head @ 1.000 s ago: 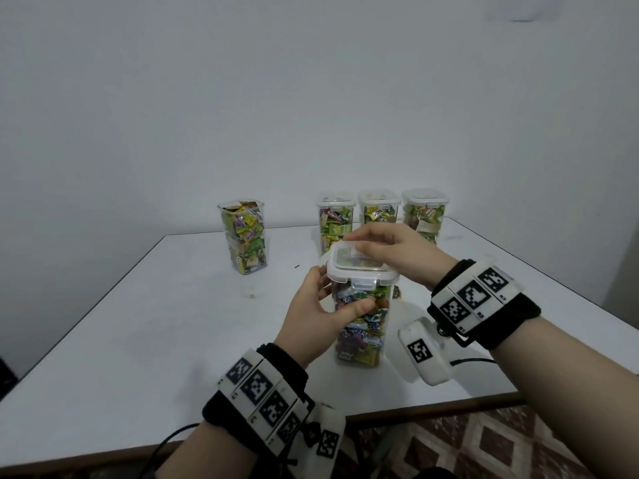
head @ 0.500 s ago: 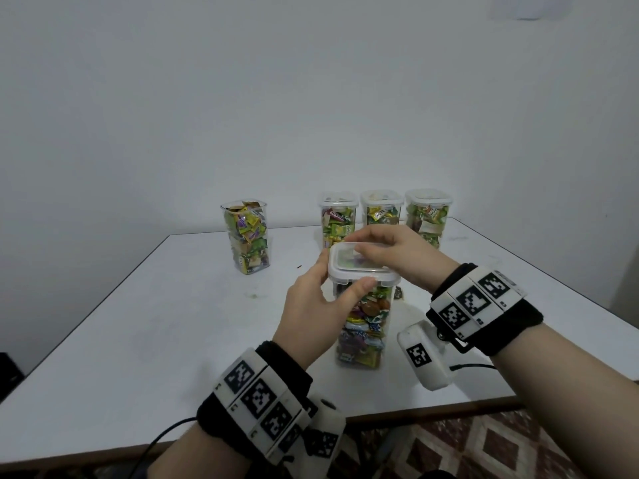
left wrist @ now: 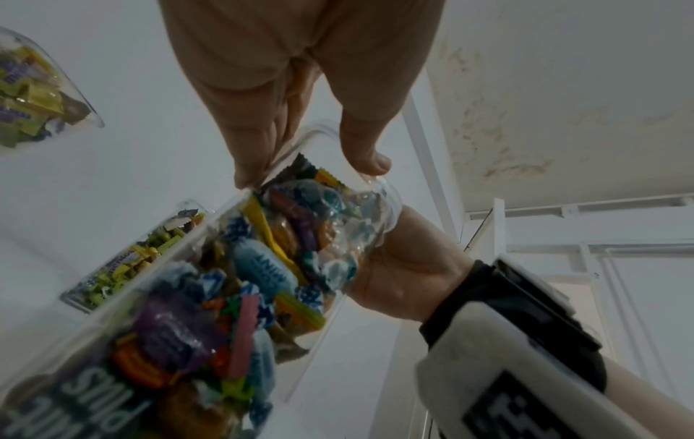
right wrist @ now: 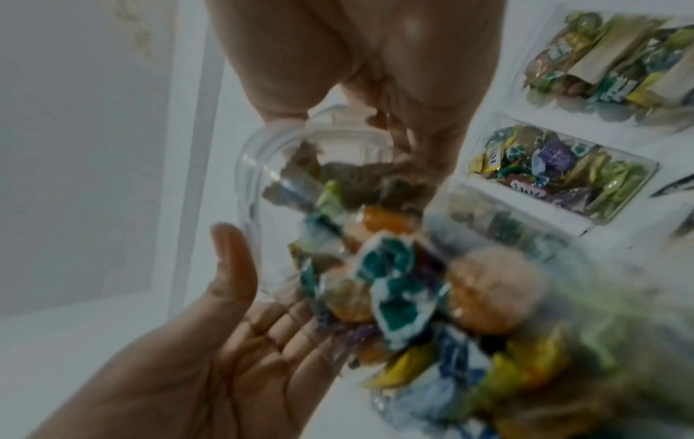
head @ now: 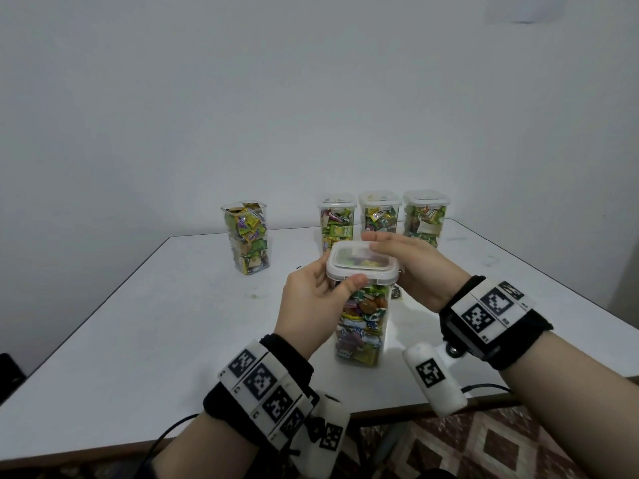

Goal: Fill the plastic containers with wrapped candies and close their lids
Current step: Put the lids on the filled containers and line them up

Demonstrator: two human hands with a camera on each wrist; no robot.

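The left hand (head: pixel 311 305) cups the near jar (head: pixel 361 326) from its left side, thumb laid across the front just under the lid (head: pixel 361 262), fingers out of sight behind the jar. In the right wrist view that palm looks flat and spread against the clear wall. The right hand (head: pixel 411 267) lies over the lid's right edge, fingers fairly straight and pressing on its top, the heel against the right side. The jar stands upright on the white counter (head: pixel 138 323), a little below the frame's middle, packed with wrapped candies (head: pixel 366 305) almost to the lid, which sits on the rim; I cannot tell whether its clasps are snapped down.

Behind it, at the counter's far edge right of center, three lidded jars (head: pixel 380 216) stand in a row, all full. Off to the left of center, well apart from them, an open jar (head: pixel 247 236) stands full with no lid on it.
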